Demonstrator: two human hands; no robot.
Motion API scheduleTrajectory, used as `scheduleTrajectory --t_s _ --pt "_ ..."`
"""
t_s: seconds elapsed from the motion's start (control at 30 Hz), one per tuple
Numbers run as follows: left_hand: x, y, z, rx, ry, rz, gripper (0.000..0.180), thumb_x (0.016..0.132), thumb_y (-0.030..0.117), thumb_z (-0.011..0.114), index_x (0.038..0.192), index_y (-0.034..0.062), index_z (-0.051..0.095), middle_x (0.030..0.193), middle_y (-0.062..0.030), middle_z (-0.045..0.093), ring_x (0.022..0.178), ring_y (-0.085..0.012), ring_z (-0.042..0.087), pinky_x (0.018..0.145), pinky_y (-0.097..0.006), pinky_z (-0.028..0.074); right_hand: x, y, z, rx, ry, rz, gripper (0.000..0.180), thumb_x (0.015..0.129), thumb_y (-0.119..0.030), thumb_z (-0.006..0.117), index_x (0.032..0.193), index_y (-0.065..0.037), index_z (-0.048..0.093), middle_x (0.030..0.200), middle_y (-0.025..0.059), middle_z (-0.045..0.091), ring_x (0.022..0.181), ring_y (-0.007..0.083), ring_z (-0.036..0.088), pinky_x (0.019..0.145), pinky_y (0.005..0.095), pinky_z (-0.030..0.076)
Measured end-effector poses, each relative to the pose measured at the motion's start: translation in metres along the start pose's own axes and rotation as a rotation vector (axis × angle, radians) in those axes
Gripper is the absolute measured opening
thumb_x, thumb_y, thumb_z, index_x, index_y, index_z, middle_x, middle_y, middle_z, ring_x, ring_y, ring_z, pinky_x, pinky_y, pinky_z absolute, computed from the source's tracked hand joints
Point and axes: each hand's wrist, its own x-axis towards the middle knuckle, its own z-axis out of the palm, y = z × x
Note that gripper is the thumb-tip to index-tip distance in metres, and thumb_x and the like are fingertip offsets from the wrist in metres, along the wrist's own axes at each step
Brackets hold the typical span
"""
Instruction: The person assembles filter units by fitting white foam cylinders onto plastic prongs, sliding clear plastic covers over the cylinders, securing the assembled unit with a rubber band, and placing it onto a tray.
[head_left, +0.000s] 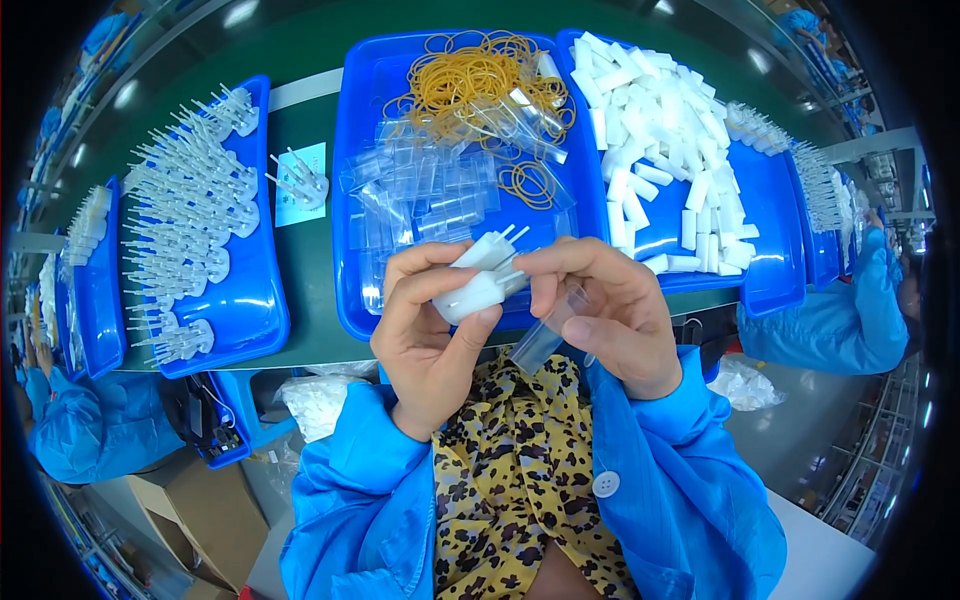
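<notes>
My left hand (pixel 425 330) is closed around a white plastic part (pixel 472 295) with thin prongs pointing up and away from me. White blocks seem to sit among the prongs, though my fingers hide some of it. At the part's right side, my right hand (pixel 625 325) has its thumb and fingers bent in, the fingertips touching the prongs. A clear plastic sleeve (pixel 537 347) hangs from the right hand, tilted down to the left. Just beyond both hands is a blue tray (pixel 352 230) holding clear plastic sleeves (pixel 430 190) and yellow rubber bands (pixel 470 85).
At the right, another blue tray (pixel 775 265) carries many white cylinders (pixel 650 110). A left-hand blue tray (pixel 250 310) holds rows of white pronged parts (pixel 190 200). One pronged part (pixel 302 182) stands on a pale card. Co-workers' blue sleeves (pixel 830 310) show at both sides.
</notes>
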Motion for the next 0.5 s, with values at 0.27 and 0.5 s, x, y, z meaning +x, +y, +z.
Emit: scheduleTrajectory --t_s 0.27,0.5 --pt "-0.001 -0.001 -0.002 -0.079 -0.028 -0.013 0.027 0.078 -0.003 0.073 0.103 0.0028 0.062 0.121 -0.0142 0.049 0.111 -0.0220 0.054 0.093 -0.033 0.048 0.002 0.012 -0.005 0.059 0.266 -0.375 0.027 0.084 -0.001 0.063 0.109 0.003 0.053 0.104 0.0130 0.059 0.083 0.0096 0.053 0.073 0.0233 0.042" --pt "-0.001 0.001 -0.001 -0.042 -0.015 -0.011 0.026 0.078 -0.003 0.073 0.101 0.0036 0.063 0.120 -0.0143 0.050 0.110 -0.0224 0.054 0.093 -0.033 0.046 0.004 0.015 -0.002 -0.189 0.321 -0.452 0.026 0.086 0.000 0.063 0.110 0.004 0.054 0.105 0.0123 0.059 0.081 0.0078 0.052 0.071 0.0214 0.042"
